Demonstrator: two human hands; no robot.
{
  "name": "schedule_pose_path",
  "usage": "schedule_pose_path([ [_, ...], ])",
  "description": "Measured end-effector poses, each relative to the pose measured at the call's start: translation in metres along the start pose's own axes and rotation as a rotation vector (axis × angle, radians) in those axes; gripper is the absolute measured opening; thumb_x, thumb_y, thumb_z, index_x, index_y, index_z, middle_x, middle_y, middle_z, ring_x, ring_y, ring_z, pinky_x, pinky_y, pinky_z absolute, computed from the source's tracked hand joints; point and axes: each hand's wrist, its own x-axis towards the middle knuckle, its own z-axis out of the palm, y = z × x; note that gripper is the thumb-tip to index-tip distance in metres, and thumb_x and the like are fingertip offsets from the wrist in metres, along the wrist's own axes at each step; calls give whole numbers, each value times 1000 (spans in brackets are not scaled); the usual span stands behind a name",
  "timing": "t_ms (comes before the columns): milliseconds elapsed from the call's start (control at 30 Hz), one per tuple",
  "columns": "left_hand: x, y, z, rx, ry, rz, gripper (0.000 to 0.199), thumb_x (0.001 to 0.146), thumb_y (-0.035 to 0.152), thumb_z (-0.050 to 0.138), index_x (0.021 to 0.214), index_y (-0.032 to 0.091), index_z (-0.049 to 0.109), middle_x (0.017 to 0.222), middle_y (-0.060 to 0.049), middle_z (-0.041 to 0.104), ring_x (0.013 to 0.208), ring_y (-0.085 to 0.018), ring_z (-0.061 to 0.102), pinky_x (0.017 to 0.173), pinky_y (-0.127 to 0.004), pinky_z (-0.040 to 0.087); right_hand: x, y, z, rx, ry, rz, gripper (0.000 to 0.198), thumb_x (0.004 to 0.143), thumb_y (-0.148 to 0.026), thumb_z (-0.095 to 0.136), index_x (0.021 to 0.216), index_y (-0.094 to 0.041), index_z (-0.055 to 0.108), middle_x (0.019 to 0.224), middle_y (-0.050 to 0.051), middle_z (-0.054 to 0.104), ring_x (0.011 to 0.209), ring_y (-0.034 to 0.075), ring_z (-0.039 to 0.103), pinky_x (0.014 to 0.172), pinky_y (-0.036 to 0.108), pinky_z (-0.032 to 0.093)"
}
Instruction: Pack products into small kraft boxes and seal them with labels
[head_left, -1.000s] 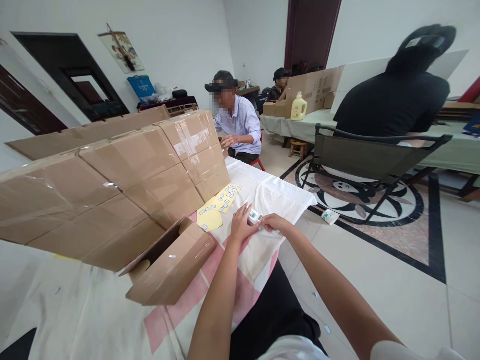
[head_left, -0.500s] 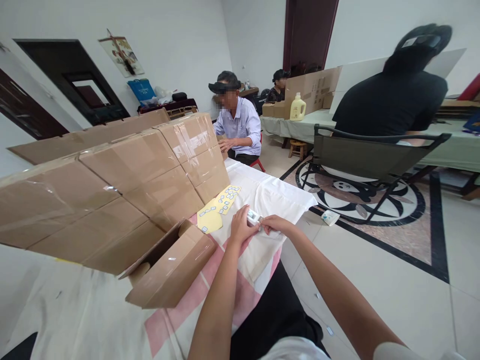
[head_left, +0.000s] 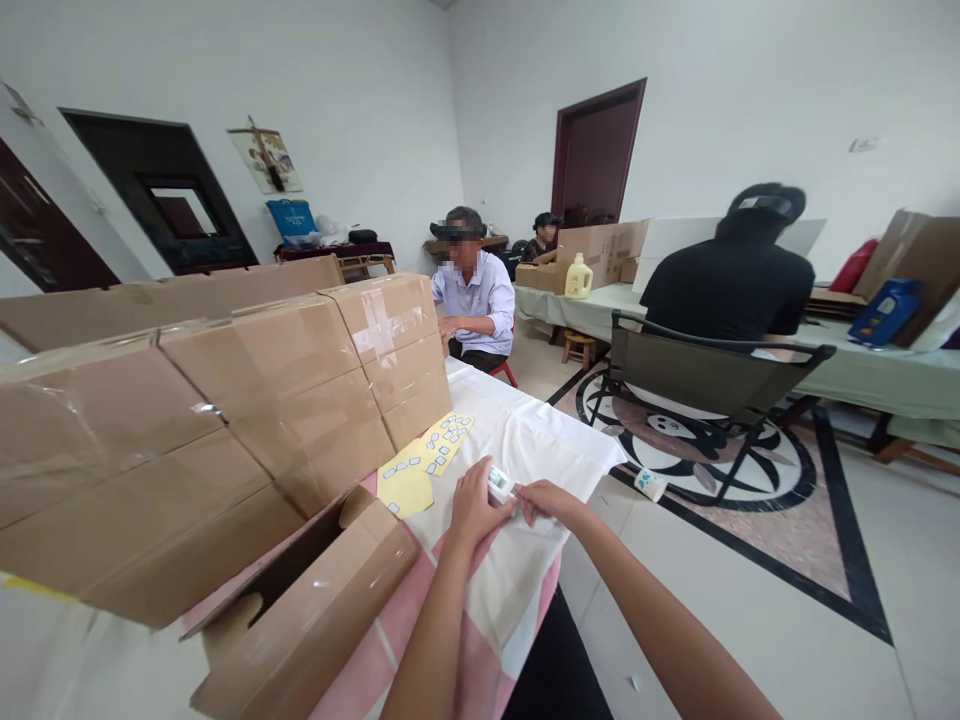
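My left hand (head_left: 474,502) is closed around a small white box-shaped item (head_left: 498,484) with a darker patch on its upper face. I cannot make out exactly what kind of item it is. At its right end, the fingers of my right hand (head_left: 541,501) are pinched together on something small, mostly hidden by the fingertips. Both hands are just above the cloth-covered table (head_left: 517,420), near its right edge. Beyond my left hand lie yellow sheets (head_left: 409,480) bearing several small blue-outlined white labels.
A wall of taped cardboard boxes (head_left: 292,390) runs along the left, with an open carton (head_left: 315,610) before it. A person in a light shirt (head_left: 480,300) sits past the table. Another person in black (head_left: 727,275) sits in a folding chair (head_left: 712,375). A paper cup (head_left: 650,485) lies on the floor.
My view has tilted up and turned slightly, so the scene sits lower in the picture. Both hands keep their hold on the white item, with little change in grip.
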Motion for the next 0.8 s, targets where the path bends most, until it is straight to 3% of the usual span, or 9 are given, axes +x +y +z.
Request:
schedule_pose_path([
  [300,1,-8,3,-70,-8,-10,84,75,42,73,149,23,40,155,-10,48,143,-30,43,116,-47,37,2,-3,-2,-39,-18,47,55,91,-63,51,59,-18,56,47,1,60,45,9,48,48,25,22],
  [800,3,-9,5,-157,-28,-72,89,72,43,73,151,24,38,155,-10,47,144,-33,41,117,-49,36,-5,-13,0,-34,-1,31,54,84,-64,52,55,-19,55,47,2,57,46,10,38,51,26,23],
])
